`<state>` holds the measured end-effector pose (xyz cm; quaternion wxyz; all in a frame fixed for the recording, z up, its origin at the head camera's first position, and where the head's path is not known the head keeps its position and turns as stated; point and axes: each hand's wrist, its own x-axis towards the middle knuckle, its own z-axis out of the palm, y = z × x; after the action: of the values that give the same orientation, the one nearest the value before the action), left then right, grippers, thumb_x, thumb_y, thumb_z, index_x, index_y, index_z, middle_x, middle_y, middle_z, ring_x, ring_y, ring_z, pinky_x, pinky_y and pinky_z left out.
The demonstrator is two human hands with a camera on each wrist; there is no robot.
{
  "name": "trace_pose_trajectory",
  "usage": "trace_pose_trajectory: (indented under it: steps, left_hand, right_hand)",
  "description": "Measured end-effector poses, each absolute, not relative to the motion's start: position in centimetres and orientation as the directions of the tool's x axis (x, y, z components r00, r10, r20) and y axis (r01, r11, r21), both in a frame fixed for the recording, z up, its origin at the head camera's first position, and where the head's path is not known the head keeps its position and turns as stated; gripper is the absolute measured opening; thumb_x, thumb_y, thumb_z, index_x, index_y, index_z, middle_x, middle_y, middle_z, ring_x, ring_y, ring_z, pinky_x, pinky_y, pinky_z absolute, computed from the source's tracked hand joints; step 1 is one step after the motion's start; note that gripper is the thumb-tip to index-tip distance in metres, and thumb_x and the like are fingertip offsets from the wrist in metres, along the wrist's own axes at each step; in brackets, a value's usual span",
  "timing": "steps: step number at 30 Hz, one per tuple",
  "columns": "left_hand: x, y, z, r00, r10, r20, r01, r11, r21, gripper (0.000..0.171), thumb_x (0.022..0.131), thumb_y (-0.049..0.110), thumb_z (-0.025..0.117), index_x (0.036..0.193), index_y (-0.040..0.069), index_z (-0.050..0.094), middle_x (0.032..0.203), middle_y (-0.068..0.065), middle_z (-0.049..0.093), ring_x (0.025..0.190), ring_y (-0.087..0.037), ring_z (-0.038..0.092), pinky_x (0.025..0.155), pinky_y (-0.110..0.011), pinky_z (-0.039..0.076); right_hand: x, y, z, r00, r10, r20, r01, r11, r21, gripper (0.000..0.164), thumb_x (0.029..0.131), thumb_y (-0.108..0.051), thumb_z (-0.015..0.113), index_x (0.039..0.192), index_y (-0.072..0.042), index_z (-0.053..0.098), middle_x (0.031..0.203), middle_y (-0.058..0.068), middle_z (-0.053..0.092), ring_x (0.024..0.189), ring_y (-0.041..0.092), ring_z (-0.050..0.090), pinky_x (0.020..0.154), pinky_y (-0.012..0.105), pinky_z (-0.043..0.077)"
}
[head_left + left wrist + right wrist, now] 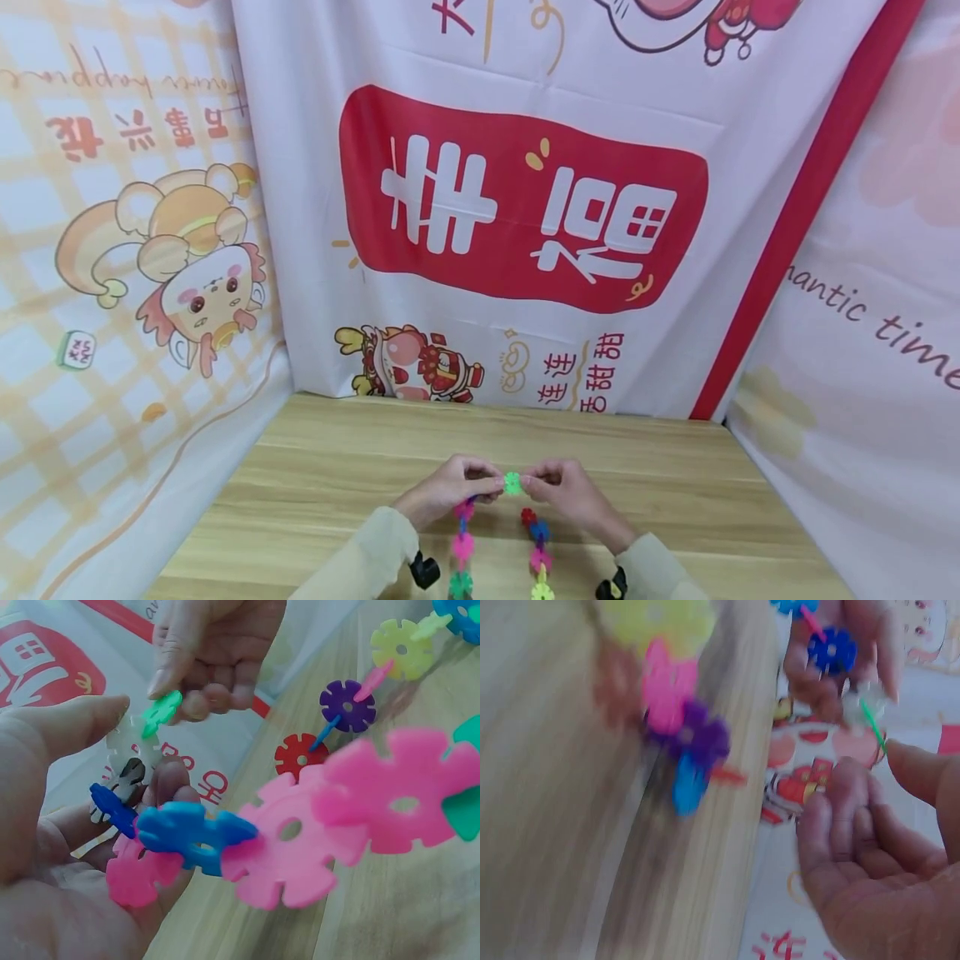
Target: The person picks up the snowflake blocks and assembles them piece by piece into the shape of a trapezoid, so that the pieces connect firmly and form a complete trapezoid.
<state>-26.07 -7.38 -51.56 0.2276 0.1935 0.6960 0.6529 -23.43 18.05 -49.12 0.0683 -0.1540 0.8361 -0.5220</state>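
Note:
My left hand (448, 485) pinches a whitish, see-through snowflake disc (126, 750), the end piece of a chain of slotted plastic snowflake discs. Between finger and thumb of my right hand (572, 492) is a bright green snowflake disc (512, 482), its edge meeting the whitish one at the slots. From the left hand the chain runs on through a dark blue disc (114, 810), a light blue disc (184, 834) and large pink discs (289, 844). The chain's other stretch lies below the right hand, with a red disc (528, 517) at its tip.
Behind that red tip come a purple disc (349, 706) and a yellow disc (542, 591) along the wooden table (337, 467). A white cloth with a red panel (517, 200) hangs at the table's back edge, and printed cloths (172, 250) stand at both sides.

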Motion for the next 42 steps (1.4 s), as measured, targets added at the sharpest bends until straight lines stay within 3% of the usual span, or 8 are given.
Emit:
trace_pose_trajectory:
  steps: [6, 10, 18, 26, 30, 36, 42]
  left_hand:
    - [-26.4, -7.5, -51.7, -0.827, 0.557, -0.081, -0.043, 0.082, 0.996, 0.029, 0.1, 0.028, 0.075, 0.117, 0.004, 0.074, 0.107, -0.007, 0.076, 0.097, -0.017, 0.072, 0.091, -0.031, 0.063]
    - [-26.4, -7.4, -51.7, -0.83, 0.551, -0.088, -0.047, 0.089, 0.995, 0.029, 0.1, 0.028, 0.075, 0.116, 0.004, 0.075, 0.107, -0.008, 0.076, 0.095, -0.015, 0.072, 0.09, -0.031, 0.063]
    - [-26.0, -7.0, -52.1, -0.843, 0.532, -0.084, -0.036, 0.1, 0.994, 0.029, 0.099, 0.03, 0.075, 0.114, 0.005, 0.075, 0.108, -0.015, 0.076, 0.09, -0.013, 0.07, 0.089, -0.033, 0.062]
    - [-25.8, -7.1, -52.7, -0.841, 0.537, -0.064, -0.007, 0.107, 0.994, 0.027, 0.1, 0.029, 0.074, 0.11, 0.004, 0.076, 0.102, -0.01, 0.075, 0.087, -0.014, 0.066, 0.082, -0.028, 0.058]
    - [-25.9, -7.0, -52.8, -0.84, 0.539, -0.059, -0.006, 0.099, 0.995, 0.026, 0.1, 0.028, 0.074, 0.11, 0.005, 0.076, 0.101, -0.006, 0.075, 0.088, -0.014, 0.067, 0.083, -0.028, 0.059]
    - [-25.9, -7.0, -52.7, -0.839, 0.541, -0.06, -0.008, 0.098, 0.995, 0.027, 0.101, 0.027, 0.072, 0.112, 0.002, 0.075, 0.101, -0.005, 0.074, 0.09, -0.014, 0.067, 0.088, -0.032, 0.061]
    - [-25.7, -7.2, -52.4, -0.843, 0.532, -0.077, -0.029, 0.096, 0.995, 0.03, 0.102, 0.026, 0.072, 0.115, -0.001, 0.073, 0.103, -0.008, 0.075, 0.091, -0.014, 0.068, 0.089, -0.033, 0.062]
  right_hand:
    - [-23.4, 19.9, -50.1, -0.938, -0.346, -0.007, -0.207, 0.578, -0.789, 0.032, 0.103, -0.028, 0.07, 0.088, -0.001, 0.076, 0.074, 0.003, 0.069, 0.063, 0.006, 0.052, 0.053, 0.02, 0.044]
    - [-22.9, 20.1, -51.2, -0.93, -0.354, -0.1, -0.156, 0.628, -0.763, 0.037, 0.102, -0.033, 0.07, 0.078, -0.005, 0.074, 0.066, -0.002, 0.064, 0.056, 0.007, 0.047, 0.048, 0.019, 0.036]
    - [-22.7, 19.8, -52.2, -0.925, -0.344, -0.159, -0.085, 0.598, -0.797, 0.045, 0.102, -0.033, 0.072, 0.07, -0.002, 0.068, 0.058, -0.005, 0.057, 0.05, 0.006, 0.043, 0.047, 0.02, 0.034]
    - [-22.6, 19.8, -52.1, -0.88, -0.395, -0.264, 0.041, 0.492, -0.87, 0.044, 0.102, -0.042, 0.07, 0.068, -0.014, 0.065, 0.058, -0.006, 0.05, 0.049, 0.006, 0.039, 0.047, 0.02, 0.035]
    - [-22.8, 20.1, -52.0, -0.827, -0.487, -0.281, 0.058, 0.422, -0.905, 0.043, 0.105, -0.041, 0.066, 0.076, -0.009, 0.071, 0.06, -0.006, 0.049, 0.05, 0.007, 0.037, 0.049, 0.02, 0.032]
    - [-23.3, 20.9, -52.2, -0.731, -0.624, -0.276, 0.096, 0.306, -0.947, 0.043, 0.11, -0.034, 0.058, 0.113, 0.006, 0.074, 0.073, -0.009, 0.058, 0.063, 0.007, 0.045, 0.061, 0.019, 0.044]
    - [-23.2, 21.3, -52.2, -0.762, -0.594, -0.257, 0.115, 0.266, -0.957, 0.048, 0.108, -0.037, 0.061, 0.128, 0.006, 0.069, 0.102, 0.001, 0.075, 0.084, 0.008, 0.068, 0.079, 0.025, 0.061]
